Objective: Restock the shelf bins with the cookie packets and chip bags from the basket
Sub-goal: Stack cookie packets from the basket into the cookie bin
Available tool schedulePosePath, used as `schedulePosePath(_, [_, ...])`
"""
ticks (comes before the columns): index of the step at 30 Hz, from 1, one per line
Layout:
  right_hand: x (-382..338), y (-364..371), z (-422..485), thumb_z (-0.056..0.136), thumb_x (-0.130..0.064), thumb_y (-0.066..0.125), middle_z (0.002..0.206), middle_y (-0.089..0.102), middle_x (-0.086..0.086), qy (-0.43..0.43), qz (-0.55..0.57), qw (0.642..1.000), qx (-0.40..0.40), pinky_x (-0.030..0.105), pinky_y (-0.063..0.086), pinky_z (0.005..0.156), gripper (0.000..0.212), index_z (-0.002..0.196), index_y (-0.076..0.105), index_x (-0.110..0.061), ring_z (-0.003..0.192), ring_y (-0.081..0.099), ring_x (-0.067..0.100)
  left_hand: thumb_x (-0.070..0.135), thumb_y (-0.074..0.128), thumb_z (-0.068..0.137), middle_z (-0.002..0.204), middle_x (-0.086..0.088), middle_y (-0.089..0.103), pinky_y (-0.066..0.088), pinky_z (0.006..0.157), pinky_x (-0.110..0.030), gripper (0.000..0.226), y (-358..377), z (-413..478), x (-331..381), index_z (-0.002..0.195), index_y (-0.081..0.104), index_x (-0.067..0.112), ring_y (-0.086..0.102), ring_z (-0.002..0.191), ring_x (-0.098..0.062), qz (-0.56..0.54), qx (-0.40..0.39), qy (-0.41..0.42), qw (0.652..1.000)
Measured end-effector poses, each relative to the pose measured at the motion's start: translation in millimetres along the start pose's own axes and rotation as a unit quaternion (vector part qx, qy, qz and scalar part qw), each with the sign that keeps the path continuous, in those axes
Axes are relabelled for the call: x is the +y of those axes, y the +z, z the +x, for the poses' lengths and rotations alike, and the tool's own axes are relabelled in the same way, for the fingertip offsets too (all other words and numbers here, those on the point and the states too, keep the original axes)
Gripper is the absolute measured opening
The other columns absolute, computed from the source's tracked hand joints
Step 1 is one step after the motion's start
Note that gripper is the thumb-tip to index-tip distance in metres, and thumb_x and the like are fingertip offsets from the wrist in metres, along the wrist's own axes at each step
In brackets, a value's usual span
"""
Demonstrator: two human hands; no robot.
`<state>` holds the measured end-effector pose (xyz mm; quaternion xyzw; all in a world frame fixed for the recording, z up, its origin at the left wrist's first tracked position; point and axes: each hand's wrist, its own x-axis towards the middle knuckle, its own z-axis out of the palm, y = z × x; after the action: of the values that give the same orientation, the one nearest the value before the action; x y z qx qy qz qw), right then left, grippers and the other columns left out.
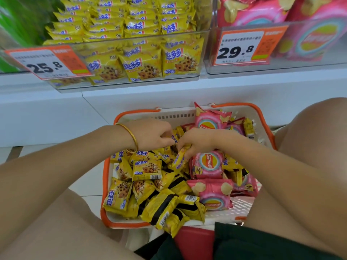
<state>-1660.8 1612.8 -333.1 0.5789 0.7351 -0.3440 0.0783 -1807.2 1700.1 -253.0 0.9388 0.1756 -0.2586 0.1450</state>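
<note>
Two hands meet over the far half of the basket [122, 225]. The left hand [150, 136], a bangle [131, 136] on its wrist, curls its fingers and pinches a cookie packet [175, 137]. The right hand [197, 142] grips a second packet [180, 159] just beside it. Yellow packets [146, 169] fill the basket's left side and near edge, pink chip bags [208, 164] its right side and far right corner. On the shelf [56, 109] above, the left bin [122, 84] holds packets, the right bin [281, 69] chip bags
</note>
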Motion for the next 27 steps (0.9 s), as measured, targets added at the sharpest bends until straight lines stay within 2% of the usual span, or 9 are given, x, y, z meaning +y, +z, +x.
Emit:
schedulePosePath(4, [0,-22,-21,0.094,-0.034,0.055,0.094,0.063,-0.003,0.009,0.148,0.988,0.041,0.033,0.052,0.077,0.033,0.118,0.058,-0.012,0.080,0.064,0.014,0.051,0.046,0.093,0.119,0.007,0.057,0.045,0.093,-0.031,0.045,-2,-3,2,0.127,0.050,0.022,0.055,0.106,-0.013,-0.043,-0.043,-0.007,0.998])
schedulePosePath(7, [-7,-35,-32,0.095,-0.032,0.053,0.077,0.060,-0.007,-0.003,0.238,0.967,0.087,0.031,0.055,0.068,0.021,0.110,0.058,-0.017,0.067,0.064,0.008,0.045,0.053,0.092,0.102,0.006,0.060,0.045,0.076,-0.027,0.032,-10,-5,-1,0.115,0.055,0.023,0.056,0.089,-0.012,-0.039,0.004,0.005,0.999])
schedulePosePath(12, [-24,-58,-53,0.093,-0.031,0.053,0.093,0.059,-0.004,0.000,0.327,0.931,0.163,0.034,0.057,0.075,0.028,0.116,0.056,-0.014,0.082,0.065,0.014,0.026,0.060,0.092,0.077,0.014,0.049,0.032,0.053,-0.009,0.012,-37,-25,-7,0.103,0.059,0.022,0.049,0.068,-0.003,-0.116,0.104,-0.012,0.988])
schedulePosePath(14, [-33,-71,-63,0.088,-0.024,0.062,0.098,0.061,-0.002,-0.016,0.377,0.906,0.194,0.031,0.058,0.074,0.024,0.110,0.055,-0.017,0.076,0.065,0.007,0.023,0.061,0.091,0.078,0.015,0.052,0.036,0.056,-0.009,0.014,-53,-39,-9,0.104,0.061,0.019,0.050,0.066,0.001,-0.142,0.134,-0.016,0.981])
schedulePosePath(16, [-45,-88,-70,0.084,-0.017,0.066,0.097,0.061,-0.002,-0.032,0.381,0.894,0.235,0.024,0.056,0.064,0.021,0.103,0.055,-0.018,0.064,0.064,0.002,0.020,0.064,0.089,0.080,0.014,0.055,0.048,0.065,-0.020,0.013,-69,-52,-11,0.101,0.063,0.019,0.056,0.066,-0.004,-0.179,0.175,-0.015,0.968])
schedulePosePath(18, [-58,-108,-75,0.084,-0.016,0.066,0.097,0.060,0.001,-0.038,0.355,0.891,0.280,0.024,0.055,0.059,0.017,0.098,0.057,-0.016,0.063,0.064,0.002,0.015,0.068,0.085,0.078,0.006,0.060,0.052,0.068,-0.033,0.010,-85,-66,-13,0.093,0.064,0.018,0.058,0.060,-0.010,-0.244,0.235,-0.009,0.941])
schedulePosePath(22, [-89,-157,-73,0.084,-0.018,0.068,0.083,0.055,0.000,-0.028,0.335,0.864,0.374,0.038,0.060,0.062,0.013,0.089,0.056,-0.015,0.061,0.059,0.013,0.014,0.072,0.082,0.071,0.004,0.052,0.047,0.063,-0.029,0.022,-107,-83,-33,0.101,0.061,0.016,0.048,0.052,0.001,-0.305,0.425,-0.006,0.852])
schedulePosePath(25, [-105,-202,-55,0.085,-0.018,0.068,0.070,0.051,0.000,-0.018,0.341,0.831,0.438,0.034,0.058,0.052,0.015,0.083,0.054,-0.013,0.053,0.052,0.009,0.019,0.067,0.087,0.084,0.005,0.056,0.049,0.072,-0.024,0.031,-123,-83,-62,0.114,0.052,0.016,0.054,0.066,0.001,-0.319,0.558,-0.023,0.766])
schedulePosePath(27, [-107,-232,-32,0.085,-0.019,0.069,0.073,0.051,0.004,-0.002,0.322,0.821,0.471,0.035,0.058,0.051,0.018,0.090,0.054,-0.009,0.057,0.053,0.014,0.030,0.059,0.089,0.098,-0.003,0.059,0.047,0.087,-0.032,0.036,-127,-76,-87,0.118,0.054,0.009,0.058,0.087,-0.013,-0.240,0.586,-0.064,0.771])
